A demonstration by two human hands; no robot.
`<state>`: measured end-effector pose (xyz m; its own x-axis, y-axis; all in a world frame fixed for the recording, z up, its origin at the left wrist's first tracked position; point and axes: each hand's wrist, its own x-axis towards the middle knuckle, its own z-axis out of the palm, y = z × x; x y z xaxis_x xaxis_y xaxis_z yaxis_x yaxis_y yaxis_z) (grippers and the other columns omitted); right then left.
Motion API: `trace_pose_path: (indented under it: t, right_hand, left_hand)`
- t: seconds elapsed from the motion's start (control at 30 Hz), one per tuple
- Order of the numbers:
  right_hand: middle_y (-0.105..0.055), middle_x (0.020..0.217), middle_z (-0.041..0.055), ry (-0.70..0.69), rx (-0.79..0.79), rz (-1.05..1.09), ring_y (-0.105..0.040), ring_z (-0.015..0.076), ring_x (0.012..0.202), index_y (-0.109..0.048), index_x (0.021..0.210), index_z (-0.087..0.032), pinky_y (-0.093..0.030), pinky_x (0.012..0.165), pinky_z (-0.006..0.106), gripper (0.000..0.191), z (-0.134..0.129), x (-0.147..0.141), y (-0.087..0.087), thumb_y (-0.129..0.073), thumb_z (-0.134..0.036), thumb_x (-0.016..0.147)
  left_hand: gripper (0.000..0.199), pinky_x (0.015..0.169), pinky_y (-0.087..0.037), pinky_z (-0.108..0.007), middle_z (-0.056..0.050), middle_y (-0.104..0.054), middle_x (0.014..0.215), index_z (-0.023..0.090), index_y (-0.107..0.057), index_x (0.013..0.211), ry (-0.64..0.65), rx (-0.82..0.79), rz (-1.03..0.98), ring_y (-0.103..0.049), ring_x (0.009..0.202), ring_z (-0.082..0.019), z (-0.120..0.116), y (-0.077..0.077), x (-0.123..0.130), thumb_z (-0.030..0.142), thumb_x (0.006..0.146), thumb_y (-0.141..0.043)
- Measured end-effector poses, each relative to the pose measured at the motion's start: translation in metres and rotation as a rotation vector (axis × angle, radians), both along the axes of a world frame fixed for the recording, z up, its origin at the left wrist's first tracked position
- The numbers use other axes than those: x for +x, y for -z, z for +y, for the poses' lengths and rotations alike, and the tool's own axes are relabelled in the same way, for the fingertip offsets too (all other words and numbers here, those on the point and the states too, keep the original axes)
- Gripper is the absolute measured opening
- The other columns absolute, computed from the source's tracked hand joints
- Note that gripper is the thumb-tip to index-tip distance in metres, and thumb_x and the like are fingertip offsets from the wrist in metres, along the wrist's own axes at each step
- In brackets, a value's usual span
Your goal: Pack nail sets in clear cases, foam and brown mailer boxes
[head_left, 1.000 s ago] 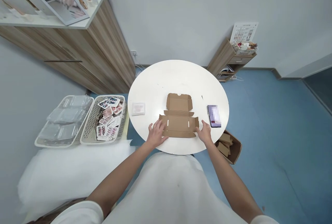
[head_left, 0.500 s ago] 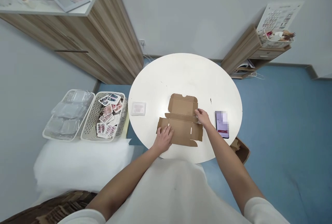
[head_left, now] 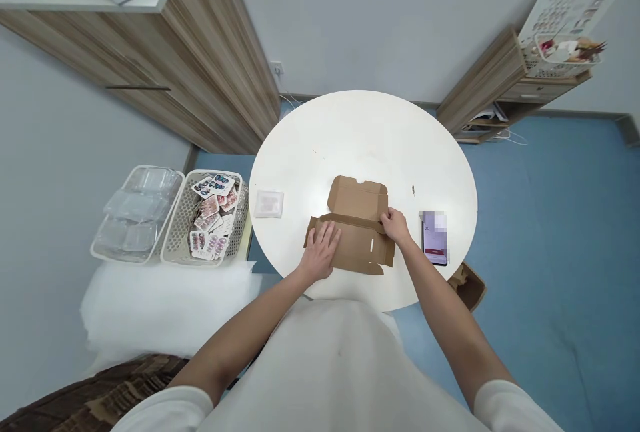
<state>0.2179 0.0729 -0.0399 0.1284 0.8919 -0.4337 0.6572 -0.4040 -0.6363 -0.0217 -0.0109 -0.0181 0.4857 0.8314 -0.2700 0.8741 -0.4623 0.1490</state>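
Note:
A brown cardboard box blank, partly unfolded, lies on the white round table in front of me. Its smaller panel with a notched edge points away from me, and side flaps stick out along the larger panel. My left hand rests on the left part of the larger panel, fingers spread and flat. At the right end of the fold between the panels, my right hand pinches the cardboard edge. The thumb and fingertips are closed there.
Left on the table lies a small clear packet; a phone is at the right. Beyond the left edge stand a basket of nail sets and a basket of clear packages. An open carton sits on the floor at right.
My left hand has slid slightly forward over the larger panel and lies flatter. My right hand still grips near the fold, whose strip has tilted. The whole view has shifted a little.

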Motion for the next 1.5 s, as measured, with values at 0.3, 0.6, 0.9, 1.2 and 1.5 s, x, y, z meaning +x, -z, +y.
trace_pose_path:
  t: [0.3, 0.6, 0.9, 1.2, 1.5]
  right_hand:
    - [-0.051, 0.06, -0.0015, -0.138, -0.074, -0.1, -0.044, 0.0123, 0.055, -0.045, 0.063, -0.02, -0.032, 0.052, 0.023, 0.013, -0.031, -0.014, -0.014, -0.038, -0.026, 0.072]
    - [-0.029, 0.137, 0.0159, -0.359, 0.259, -0.428, -0.025, 0.0308, 0.125, -0.02, 0.132, -0.016, -0.019, 0.096, 0.047, 0.075, -0.077, -0.027, -0.031, -0.046, -0.049, 0.07]
    - [-0.012, 0.144, 0.0123, -0.731, 0.184, -0.516, -0.006, 0.0289, 0.132, 0.003, 0.137, -0.019, -0.002, 0.102, 0.049, 0.108, -0.108, -0.045, -0.009, -0.065, -0.046, 0.057]
    - [-0.007, 0.145, 0.01, -0.684, 0.211, -0.474, -0.003, 0.0249, 0.133, 0.007, 0.137, -0.021, -0.006, 0.102, 0.049, 0.109, -0.115, -0.044, -0.001, -0.067, -0.038, 0.058]
    - [-0.001, 0.146, 0.0058, -0.637, 0.128, -0.354, 0.002, 0.0283, 0.132, 0.007, 0.136, -0.026, -0.021, 0.098, 0.049, 0.108, -0.117, -0.055, -0.004, -0.065, -0.046, 0.059]
  left_hand:
    - [0.099, 0.102, 0.0, -0.053, -0.016, -0.009, 0.144, 0.009, -0.008, 0.137, 0.041, 0.035, -0.002, 0.008, 0.131, -0.033, 0.0, -0.004, 0.0, 0.04, 0.058, -0.058]
    - [0.09, 0.102, -0.003, -0.053, -0.015, -0.025, 0.14, 0.012, -0.018, 0.135, 0.053, 0.049, -0.023, -0.002, 0.131, -0.033, -0.006, 0.004, -0.003, 0.035, 0.059, -0.059]
    - [0.096, 0.101, -0.006, -0.054, -0.016, -0.023, 0.14, 0.014, -0.019, 0.134, -0.033, 0.104, -0.088, -0.005, 0.131, -0.033, -0.02, 0.005, -0.008, 0.036, 0.054, -0.066]
    - [0.071, 0.09, -0.036, -0.041, -0.016, -0.045, 0.124, 0.012, -0.022, 0.131, -0.495, -0.057, -0.378, -0.041, 0.115, -0.027, -0.055, 0.032, -0.067, 0.024, 0.069, -0.055]
    - [0.044, 0.073, -0.046, -0.028, -0.01, -0.059, 0.1, 0.011, -0.045, 0.116, -0.716, -0.178, -0.611, -0.057, 0.079, -0.014, -0.045, 0.031, -0.045, 0.013, 0.073, -0.046]
